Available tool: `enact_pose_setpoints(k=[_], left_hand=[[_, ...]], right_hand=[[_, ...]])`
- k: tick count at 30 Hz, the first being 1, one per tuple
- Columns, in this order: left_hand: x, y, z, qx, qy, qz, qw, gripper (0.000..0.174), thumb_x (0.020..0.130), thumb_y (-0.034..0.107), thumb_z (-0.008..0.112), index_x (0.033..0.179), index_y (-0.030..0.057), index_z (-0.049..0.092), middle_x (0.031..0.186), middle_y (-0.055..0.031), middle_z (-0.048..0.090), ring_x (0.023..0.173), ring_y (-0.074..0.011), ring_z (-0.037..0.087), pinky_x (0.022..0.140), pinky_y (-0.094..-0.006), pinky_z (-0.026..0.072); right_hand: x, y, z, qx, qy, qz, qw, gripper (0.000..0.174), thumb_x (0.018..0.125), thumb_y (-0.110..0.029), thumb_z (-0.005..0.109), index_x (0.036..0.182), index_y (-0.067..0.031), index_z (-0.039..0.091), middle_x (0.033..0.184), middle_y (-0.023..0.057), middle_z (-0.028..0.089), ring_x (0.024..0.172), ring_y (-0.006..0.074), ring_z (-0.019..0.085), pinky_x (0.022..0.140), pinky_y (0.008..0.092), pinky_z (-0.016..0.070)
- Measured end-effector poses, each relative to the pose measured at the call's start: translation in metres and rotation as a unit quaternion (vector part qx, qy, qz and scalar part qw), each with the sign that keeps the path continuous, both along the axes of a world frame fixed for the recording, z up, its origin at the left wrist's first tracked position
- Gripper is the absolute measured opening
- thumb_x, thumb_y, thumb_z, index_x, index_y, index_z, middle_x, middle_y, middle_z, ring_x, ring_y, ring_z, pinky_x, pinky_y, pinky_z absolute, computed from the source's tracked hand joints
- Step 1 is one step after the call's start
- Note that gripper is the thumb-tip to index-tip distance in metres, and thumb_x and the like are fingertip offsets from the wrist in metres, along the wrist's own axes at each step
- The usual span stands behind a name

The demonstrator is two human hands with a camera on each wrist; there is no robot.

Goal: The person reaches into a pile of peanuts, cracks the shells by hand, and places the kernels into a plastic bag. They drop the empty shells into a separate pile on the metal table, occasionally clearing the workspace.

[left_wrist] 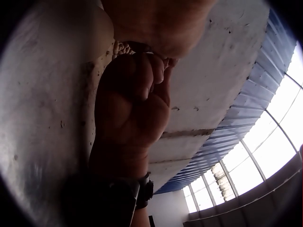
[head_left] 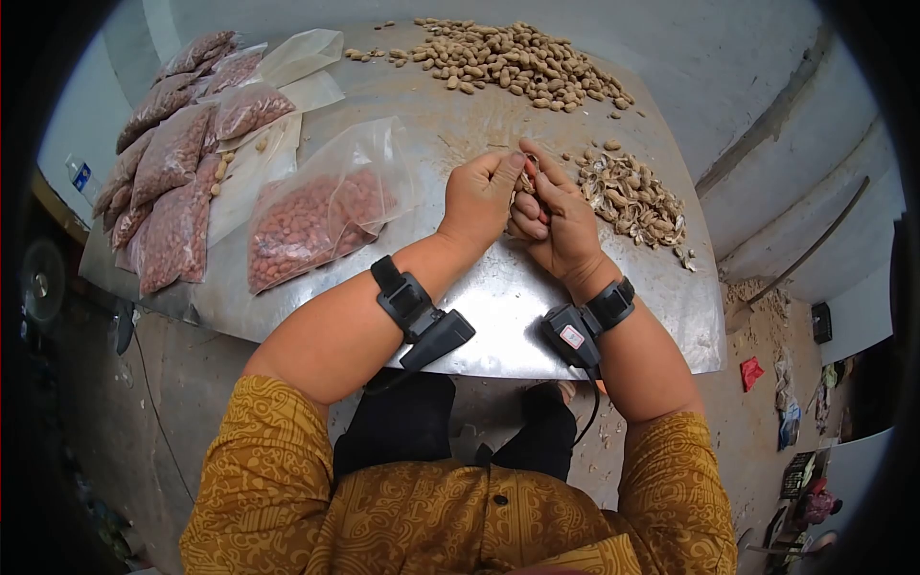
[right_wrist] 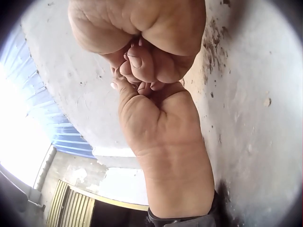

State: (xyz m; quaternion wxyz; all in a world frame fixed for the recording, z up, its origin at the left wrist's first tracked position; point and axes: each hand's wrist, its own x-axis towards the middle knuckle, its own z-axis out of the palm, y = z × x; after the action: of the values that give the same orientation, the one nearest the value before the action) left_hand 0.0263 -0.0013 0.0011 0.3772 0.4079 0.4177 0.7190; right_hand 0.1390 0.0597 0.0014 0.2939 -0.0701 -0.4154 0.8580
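Over the table, the left hand point(head_left: 482, 198) and the right hand point(head_left: 563, 220) meet, thumbs and fingertips close together. Between them is a peanut point(head_left: 529, 171), its red kernel showing; both hands pinch at it. Another bit of red kernel point(head_left: 544, 217) shows among the right hand's curled fingers. In the left wrist view the left hand point(left_wrist: 158, 26) fills the top, with the right hand point(left_wrist: 132, 101) beyond it. The right wrist view has the right hand point(right_wrist: 142, 28) above and the left hand point(right_wrist: 161, 113) below; their fingers mostly hide the peanut.
A heap of unshelled peanuts point(head_left: 517, 62) lies at the table's far side. Empty shells point(head_left: 632, 196) are piled right of the hands. At left stand an open bag of red kernels point(head_left: 311, 225) and several filled bags point(head_left: 172, 158) stacked together. The metal table point(head_left: 479, 326) ends before the person.
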Motion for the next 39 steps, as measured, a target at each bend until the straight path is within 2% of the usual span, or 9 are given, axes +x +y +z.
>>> enact_pose_setpoints(k=[5,8,11,14,17,23,26,35,39], left_hand=[[-0.004,0.007,-0.008,0.019,0.094,0.031,0.995,0.028,0.094,0.024,0.051,0.088,-0.0004,0.063,0.068,-0.0003,0.058,0.059,-0.0049,0.051,0.053,-0.0191,0.0417],[-0.004,0.011,-0.013,0.036,0.160,0.069,0.984,0.028,0.094,0.023,0.050,0.096,-0.0016,0.063,0.068,-0.0001,0.058,0.057,-0.0052,0.051,0.052,-0.0190,0.0417],[-0.006,0.008,-0.009,0.004,0.138,0.021,0.990,0.028,0.094,0.022,0.051,0.104,-0.0011,0.063,0.068,0.0001,0.059,0.059,-0.0050,0.052,0.054,-0.0187,0.0421],[-0.006,0.011,-0.013,0.013,0.237,0.090,0.967,0.027,0.093,0.022,0.052,0.105,0.0006,0.063,0.071,-0.0006,0.059,0.063,-0.0054,0.053,0.057,-0.0188,0.0436],[-0.007,0.019,-0.022,0.054,0.241,0.097,0.964,0.028,0.093,0.023,0.052,0.106,0.0015,0.063,0.078,-0.0019,0.061,0.069,-0.0072,0.056,0.062,-0.0199,0.0454],[-0.003,0.009,-0.011,0.048,0.315,0.120,0.940,0.023,0.089,0.018,0.057,0.105,0.0036,0.065,0.091,-0.0072,0.065,0.083,-0.0157,0.060,0.075,-0.0256,0.0462],[-0.003,0.007,-0.007,0.070,0.344,0.122,0.928,0.022,0.086,0.016,0.059,0.104,0.0056,0.066,0.092,-0.0079,0.065,0.085,-0.0179,0.060,0.076,-0.0264,0.0457],[-0.010,0.008,-0.009,0.124,0.362,0.105,0.918,0.021,0.085,0.012,0.061,0.103,0.0031,0.065,0.092,-0.0050,0.064,0.085,-0.0161,0.060,0.076,-0.0249,0.0458],[-0.010,0.010,-0.010,0.049,0.179,0.032,0.982,0.023,0.087,0.020,0.061,0.104,0.0040,0.065,0.082,-0.0022,0.062,0.073,-0.0108,0.058,0.067,-0.0222,0.0465]], right_hand=[[-0.001,0.009,-0.010,-0.002,-0.016,-0.037,0.999,0.016,0.095,-0.015,0.042,0.107,-0.0078,0.050,0.066,0.0017,0.047,0.045,0.0068,0.035,0.043,0.0181,0.0286],[-0.001,0.007,-0.003,-0.023,-0.042,-0.053,0.997,0.010,0.094,-0.016,0.042,0.093,-0.0085,0.048,0.066,0.0016,0.049,0.044,0.0072,0.036,0.044,0.0192,0.0307],[-0.003,0.006,-0.005,-0.031,-0.032,-0.057,0.997,0.011,0.093,-0.016,0.042,0.089,-0.0089,0.049,0.066,0.0011,0.049,0.043,0.0078,0.035,0.044,0.0212,0.0305],[-0.003,0.014,-0.014,-0.097,-0.007,-0.030,0.995,0.012,0.091,-0.016,0.041,0.085,-0.0092,0.049,0.066,0.0006,0.049,0.043,0.0084,0.036,0.044,0.0227,0.0291],[-0.005,0.012,-0.017,-0.104,0.005,-0.049,0.993,0.014,0.091,-0.015,0.041,0.082,-0.0093,0.049,0.066,-0.0002,0.048,0.044,0.0082,0.036,0.044,0.0226,0.0270],[-0.005,0.016,-0.019,-0.072,-0.002,-0.099,0.993,0.014,0.090,-0.016,0.042,0.083,-0.0085,0.051,0.064,-0.0016,0.047,0.045,0.0072,0.035,0.045,0.0222,0.0269],[-0.003,0.015,-0.015,-0.062,0.016,-0.075,0.995,0.015,0.089,-0.016,0.042,0.089,-0.0080,0.054,0.062,-0.0020,0.046,0.046,0.0065,0.035,0.046,0.0219,0.0268],[-0.002,0.012,-0.011,-0.056,0.033,-0.052,0.997,0.019,0.089,-0.015,0.043,0.100,-0.0064,0.056,0.064,-0.0022,0.047,0.046,0.0054,0.034,0.046,0.0204,0.0263],[-0.003,0.008,-0.003,-0.034,-0.013,-0.102,0.994,0.017,0.090,-0.012,0.048,0.103,-0.0054,0.056,0.066,-0.0019,0.048,0.046,0.0052,0.034,0.043,0.0195,0.0275]])
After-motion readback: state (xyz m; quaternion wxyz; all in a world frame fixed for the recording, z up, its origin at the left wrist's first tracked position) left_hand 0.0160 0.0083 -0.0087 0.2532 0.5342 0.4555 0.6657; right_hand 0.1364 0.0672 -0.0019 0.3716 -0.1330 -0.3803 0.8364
